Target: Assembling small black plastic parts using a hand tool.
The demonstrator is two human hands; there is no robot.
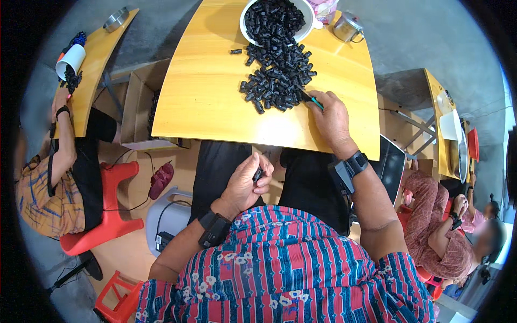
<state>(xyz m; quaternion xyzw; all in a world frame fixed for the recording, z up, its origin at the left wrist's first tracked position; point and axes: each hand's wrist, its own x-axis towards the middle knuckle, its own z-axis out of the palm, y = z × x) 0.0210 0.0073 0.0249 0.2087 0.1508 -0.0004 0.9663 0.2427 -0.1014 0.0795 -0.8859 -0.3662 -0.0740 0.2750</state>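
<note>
Over my lap, just off the table's near edge, my left hand (249, 180) is closed around a small black plastic part (258, 174); only a bit of it shows between thumb and fingers. My right hand (329, 116) rests at the right side of the table, gripping a thin tool with a green handle (316, 103) and a dark tip. That tip reaches the edge of a heap of small black cylindrical parts (274, 81). The heap spills from a white bowl (249, 33), which is full of the same parts.
The yellow table (204, 91) carries a metal mug with a lid (349, 27) and a pink-and-white bag (323, 9) at the back. A cardboard box (133, 110) stands left below it. People sit at tables on both sides, one on a red stool (112, 199).
</note>
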